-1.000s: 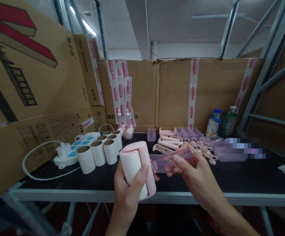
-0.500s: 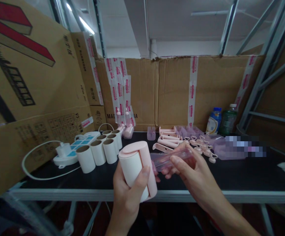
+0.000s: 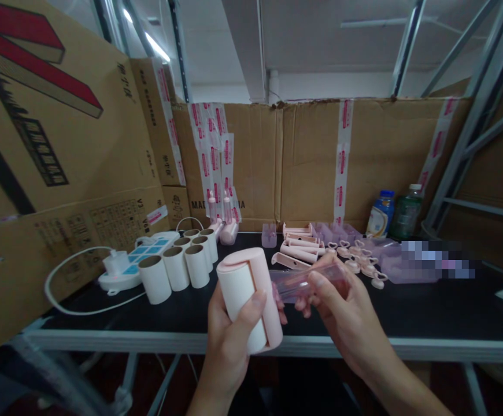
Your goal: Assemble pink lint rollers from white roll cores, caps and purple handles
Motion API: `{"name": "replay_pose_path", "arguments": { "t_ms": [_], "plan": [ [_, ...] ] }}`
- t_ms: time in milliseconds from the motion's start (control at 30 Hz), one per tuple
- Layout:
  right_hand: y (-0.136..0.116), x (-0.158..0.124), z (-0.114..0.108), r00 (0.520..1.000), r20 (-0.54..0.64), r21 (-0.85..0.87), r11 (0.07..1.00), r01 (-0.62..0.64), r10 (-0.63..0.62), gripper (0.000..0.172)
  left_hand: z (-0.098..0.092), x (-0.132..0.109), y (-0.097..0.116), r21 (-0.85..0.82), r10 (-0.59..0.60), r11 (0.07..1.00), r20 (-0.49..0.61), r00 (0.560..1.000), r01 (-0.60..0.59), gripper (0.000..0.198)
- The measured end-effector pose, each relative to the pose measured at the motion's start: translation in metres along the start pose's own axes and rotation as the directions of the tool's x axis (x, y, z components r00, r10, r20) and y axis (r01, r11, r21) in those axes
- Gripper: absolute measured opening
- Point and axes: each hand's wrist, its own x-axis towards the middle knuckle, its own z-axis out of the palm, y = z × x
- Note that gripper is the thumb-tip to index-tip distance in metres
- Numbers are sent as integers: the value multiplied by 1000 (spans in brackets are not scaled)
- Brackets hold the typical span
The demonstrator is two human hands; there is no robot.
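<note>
Looks like the clear pink cover, pinched in the right hand, is being lined up onto the roller gripped by the left hand, so careful alignment's probably needed.

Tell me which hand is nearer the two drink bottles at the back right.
Right. The right hand, holding a clear pink piece, sits below-left of the bottles; the left hand grips the roller farther left.

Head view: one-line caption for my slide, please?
Left hand grips a white lint roller in its pink cover; right hand holds a clear pink handle beside it.
</note>
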Motion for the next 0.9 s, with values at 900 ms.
{"name": "replay_pose_path", "arguments": {
  "t_ms": [900],
  "plan": [
    [-6, 40, -6, 991, -119, 57, 996, 69, -62, 23, -18, 25, -23, -27, 129, 992, 157, 979, -127, 41]
  ]
}}
